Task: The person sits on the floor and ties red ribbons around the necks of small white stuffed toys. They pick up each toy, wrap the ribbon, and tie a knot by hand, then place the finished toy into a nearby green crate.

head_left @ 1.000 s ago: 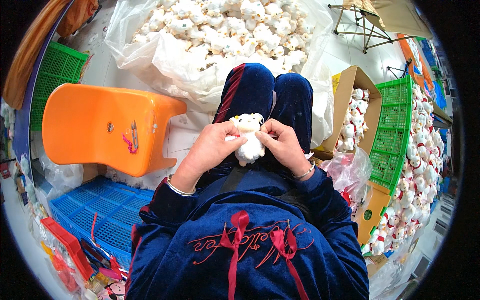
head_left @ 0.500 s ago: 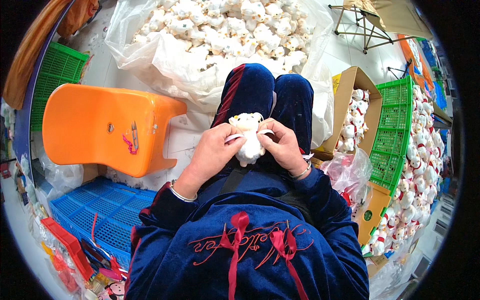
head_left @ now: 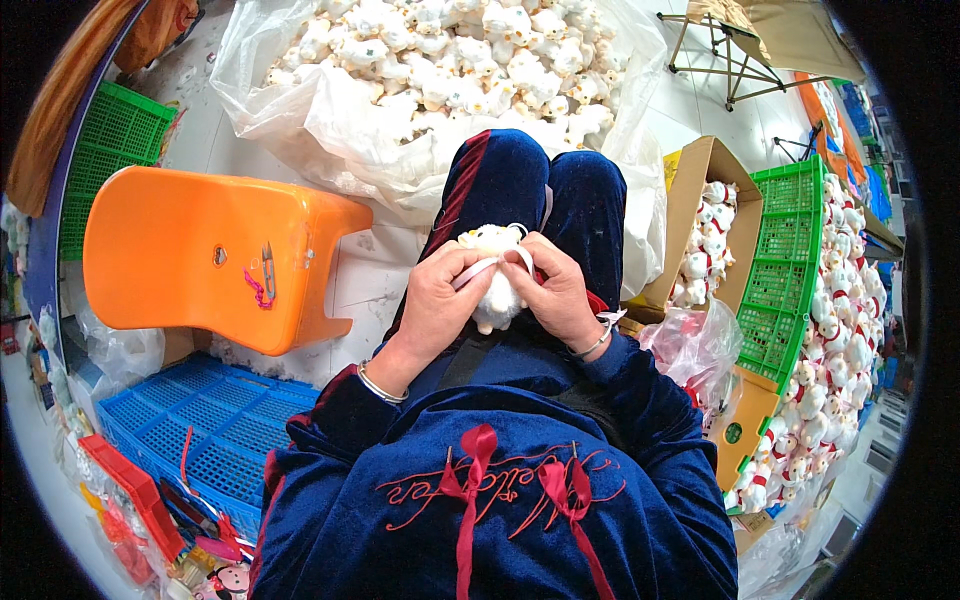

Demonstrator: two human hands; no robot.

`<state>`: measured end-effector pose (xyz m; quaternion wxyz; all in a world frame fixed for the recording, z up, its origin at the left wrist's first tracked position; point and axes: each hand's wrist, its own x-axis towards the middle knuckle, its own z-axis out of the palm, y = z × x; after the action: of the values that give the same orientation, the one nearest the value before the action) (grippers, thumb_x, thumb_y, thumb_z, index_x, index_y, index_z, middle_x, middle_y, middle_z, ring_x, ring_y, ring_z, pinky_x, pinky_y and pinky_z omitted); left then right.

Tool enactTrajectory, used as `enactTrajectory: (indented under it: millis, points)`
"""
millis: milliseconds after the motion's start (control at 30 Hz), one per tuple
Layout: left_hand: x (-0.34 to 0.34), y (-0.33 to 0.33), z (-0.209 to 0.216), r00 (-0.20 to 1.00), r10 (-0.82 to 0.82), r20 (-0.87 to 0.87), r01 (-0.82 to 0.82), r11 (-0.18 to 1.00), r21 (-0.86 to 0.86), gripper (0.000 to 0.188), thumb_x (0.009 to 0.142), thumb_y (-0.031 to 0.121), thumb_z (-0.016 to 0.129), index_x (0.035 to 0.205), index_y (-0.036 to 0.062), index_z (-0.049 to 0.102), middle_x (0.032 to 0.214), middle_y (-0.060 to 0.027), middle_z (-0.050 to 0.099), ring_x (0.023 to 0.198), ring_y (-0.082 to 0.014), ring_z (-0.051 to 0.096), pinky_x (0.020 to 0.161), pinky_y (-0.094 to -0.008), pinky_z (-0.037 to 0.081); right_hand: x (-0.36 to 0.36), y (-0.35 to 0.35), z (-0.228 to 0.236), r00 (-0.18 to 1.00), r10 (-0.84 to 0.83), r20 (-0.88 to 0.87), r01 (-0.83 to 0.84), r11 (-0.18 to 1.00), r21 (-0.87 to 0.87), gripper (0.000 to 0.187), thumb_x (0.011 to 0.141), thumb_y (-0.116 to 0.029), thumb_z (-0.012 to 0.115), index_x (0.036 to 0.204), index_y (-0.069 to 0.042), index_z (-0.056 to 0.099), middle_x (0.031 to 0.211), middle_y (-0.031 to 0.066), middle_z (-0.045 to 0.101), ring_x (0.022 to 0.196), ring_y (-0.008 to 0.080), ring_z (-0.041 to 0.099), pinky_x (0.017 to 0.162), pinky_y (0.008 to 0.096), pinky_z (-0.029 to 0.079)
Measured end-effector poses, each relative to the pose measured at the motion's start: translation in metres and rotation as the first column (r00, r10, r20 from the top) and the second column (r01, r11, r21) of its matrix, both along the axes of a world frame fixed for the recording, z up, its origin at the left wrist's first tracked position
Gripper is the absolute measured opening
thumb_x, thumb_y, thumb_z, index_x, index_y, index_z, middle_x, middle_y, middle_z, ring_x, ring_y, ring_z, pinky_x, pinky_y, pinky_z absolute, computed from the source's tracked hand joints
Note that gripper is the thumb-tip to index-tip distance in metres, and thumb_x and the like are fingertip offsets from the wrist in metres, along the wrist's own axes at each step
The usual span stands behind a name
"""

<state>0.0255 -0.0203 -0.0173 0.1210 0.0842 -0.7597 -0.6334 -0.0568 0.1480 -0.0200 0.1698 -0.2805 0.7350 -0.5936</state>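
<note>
**stitchfan:** Plush toy [head_left: 495, 285] sits right over the person's lap, just above the knees in dark blue velvet trousers [head_left: 530, 190]. Left hand [head_left: 435, 305] has its fingers curled shut around the toy's left side, and a pale ribbon [head_left: 478, 270] runs across the knuckles. Right hand [head_left: 560, 295] is closed on the other side, fingertips pinched at the toy's neck. Whether a knot is formed yet, can't tell, the fingers hide it.

**crate_dweller:** Looks like a ribbon-fitting step to me. Doing it well probably means keeping the toy braced with the left hand while the right keeps the ribbon flat and snug, not twisted.

**stitchfan:** Agreed. Surroundings are busy: a big clear plastic bag [head_left: 330, 120] heaped with white plush toys lies on the pale floor ahead of the knees. Orange plastic stool [head_left: 210, 255] stands to the left, with a blue crate [head_left: 200, 430] below it and a green crate [head_left: 115, 130] further back.

**crate_dweller:** And on the right, a cardboard box [head_left: 690, 200] holds more toys beside a green basket [head_left: 780, 270], with finished ones piled along the edge.
</note>
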Motion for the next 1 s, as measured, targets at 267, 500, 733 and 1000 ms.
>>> enactTrajectory:
  millis: [267, 500, 733, 1000]
  points:
    - [-0.007, -0.003, 0.000, 0.988, -0.037, 0.147, -0.011, 0.950, 0.312, 0.016, 0.095, 0.010, 0.070, 0.104, -0.0025, 0.075, 0.094, -0.0034, 0.069, 0.087, -0.0089, 0.062, 0.078, -0.0258, 0.050, -0.004, 0.001, -0.003, 0.989, 0.022, 0.144, -0.010, 0.996, -0.087, 0.009, 0.093, -0.006, 0.071, 0.099, 0.000, 0.070, 0.092, 0.0044, 0.059, 0.084, 0.0151, 0.058, 0.076, 0.0263, 0.045]
    - [-0.010, -0.008, 0.002, 0.989, -0.134, 0.069, 0.122, 0.980, 0.155, 0.015, 0.096, 0.010, 0.069, 0.104, -0.0012, 0.075, 0.099, -0.0031, 0.070, 0.089, -0.0083, 0.062, 0.078, -0.0243, 0.049, -0.014, -0.003, 0.011, 0.983, 0.181, -0.003, -0.181, 0.980, -0.081, 0.010, 0.093, -0.008, 0.072, 0.102, -0.005, 0.073, 0.094, 0.0050, 0.056, 0.089, 0.0168, 0.056, 0.079, 0.0273, 0.045]
    - [-0.011, -0.008, -0.005, 0.977, -0.189, 0.099, 0.166, 0.964, 0.208, 0.014, 0.092, 0.007, 0.070, 0.104, -0.0013, 0.072, 0.100, -0.0028, 0.069, 0.088, -0.0083, 0.062, 0.077, -0.0247, 0.050, -0.017, -0.011, 0.012, 0.992, 0.119, 0.031, -0.118, 0.993, -0.018, 0.010, 0.094, -0.009, 0.070, 0.103, -0.004, 0.073, 0.088, 0.0056, 0.054, 0.082, 0.0166, 0.054, 0.074, 0.0294, 0.044]
    - [-0.010, 0.003, 0.003, 0.986, -0.076, 0.150, 0.044, 0.978, 0.205, 0.007, 0.091, 0.008, 0.071, 0.091, 0.0010, 0.070, 0.089, -0.0001, 0.063, 0.076, -0.0057, 0.054, 0.069, -0.0232, 0.045, -0.014, -0.011, 0.021, 0.903, 0.057, 0.426, -0.013, 0.994, -0.105, 0.020, 0.103, -0.014, 0.058, 0.115, -0.002, 0.068, 0.089, -0.0011, 0.060, 0.077, 0.0098, 0.052, 0.069, 0.0246, 0.044]
